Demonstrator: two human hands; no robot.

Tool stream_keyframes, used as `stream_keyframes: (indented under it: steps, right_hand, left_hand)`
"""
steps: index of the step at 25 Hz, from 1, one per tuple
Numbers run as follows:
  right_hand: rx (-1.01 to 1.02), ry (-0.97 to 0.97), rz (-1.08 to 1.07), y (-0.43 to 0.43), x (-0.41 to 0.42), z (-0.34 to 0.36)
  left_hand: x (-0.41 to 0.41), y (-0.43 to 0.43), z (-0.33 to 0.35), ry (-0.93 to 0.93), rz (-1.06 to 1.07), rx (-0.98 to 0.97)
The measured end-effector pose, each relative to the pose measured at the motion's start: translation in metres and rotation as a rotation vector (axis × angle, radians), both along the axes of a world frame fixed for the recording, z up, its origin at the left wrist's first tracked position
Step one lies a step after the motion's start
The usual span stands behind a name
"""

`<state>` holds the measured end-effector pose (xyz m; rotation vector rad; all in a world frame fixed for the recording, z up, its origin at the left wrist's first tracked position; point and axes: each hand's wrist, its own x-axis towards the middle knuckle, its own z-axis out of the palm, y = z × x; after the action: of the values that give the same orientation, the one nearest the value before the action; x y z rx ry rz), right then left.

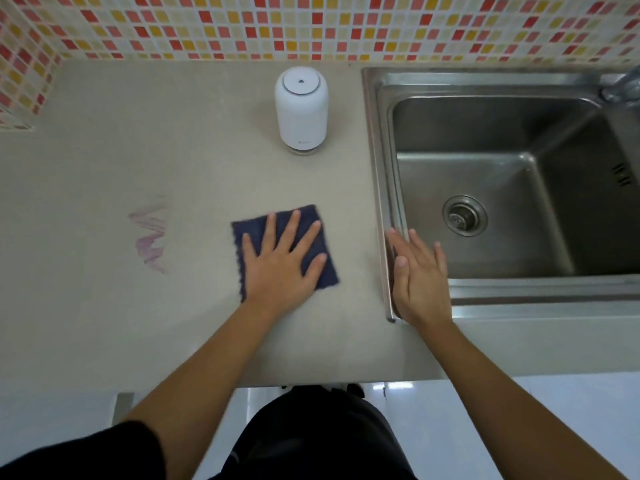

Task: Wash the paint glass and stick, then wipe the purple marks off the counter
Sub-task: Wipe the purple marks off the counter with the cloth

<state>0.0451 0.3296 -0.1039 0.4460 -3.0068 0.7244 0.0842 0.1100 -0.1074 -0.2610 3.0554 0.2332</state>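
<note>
A: Two steps look closed out: no paint glass or stick is seen, and the sink (485,188) is empty. Washing is judged done.

B: Wipe step?

A: Not done. The purple marks (150,237) are seen intact on the counter (104,323). The dark cloth (311,220) is pinned flat under the left hand (280,261), fingers spread, right of the marks, apart from them.

B: Right hand?

A: The right hand (420,282) is laid flat over the sink's left rim, nothing held.
</note>
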Motion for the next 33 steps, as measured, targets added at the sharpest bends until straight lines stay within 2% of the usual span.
stream_keyframes:
  steps: [2, 4, 7, 10, 14, 17, 19, 21, 24, 26, 29, 31, 33]
  right_hand:
    - [-0.042, 0.006, -0.021, 0.001, 0.0, 0.001]
    - [-0.034, -0.011, -0.041, 0.006, 0.004, 0.002]
    - [0.192, -0.034, 0.081, 0.025, 0.023, -0.002]
    - [0.294, -0.043, 0.136, 0.034, 0.036, -0.005]
    - [0.31, -0.035, 0.131, 0.028, 0.033, -0.005]
    - [0.297, -0.015, 0.136, 0.031, 0.033, -0.008]
    - [0.308, 0.01, 0.129, 0.03, 0.034, -0.008]
    - [0.314, 0.02, 0.117, 0.029, 0.034, -0.008]
    - [0.31, -0.003, 0.137, 0.03, 0.034, -0.006]
    - [0.295, -0.019, 0.15, 0.031, 0.034, -0.006]
    - [0.282, -0.021, 0.145, 0.031, 0.034, -0.006]
    - [0.268, -0.014, 0.136, 0.029, 0.036, -0.008]
    - [0.25, -0.017, 0.132, 0.029, 0.036, -0.009]
  left_hand:
    - [-0.014, 0.047, 0.001, 0.011, -0.093, 0.015]
    - [0.019, 0.067, -0.001, 0.019, -0.215, 0.003]
    - [0.099, 0.05, 0.001, 0.003, -0.301, 0.004]
    - [0.098, 0.015, 0.004, -0.038, -0.173, 0.005]
    - [-0.021, 0.019, 0.005, -0.035, 0.094, 0.07]
    - [-0.066, 0.045, 0.003, -0.062, 0.062, 0.071]
    - [-0.037, 0.064, 0.005, -0.043, -0.052, 0.038]
    - [0.026, 0.079, 0.006, 0.013, -0.179, 0.01]
    - [0.112, 0.059, 0.002, 0.033, -0.22, 0.007]
    - [0.11, 0.023, -0.001, 0.067, -0.087, 0.023]
    - [0.045, 0.017, 0.002, 0.068, 0.226, 0.011]
    - [0.029, 0.056, -0.001, 0.067, 0.197, 0.007]
    - [0.059, 0.093, -0.003, 0.065, 0.009, -0.001]
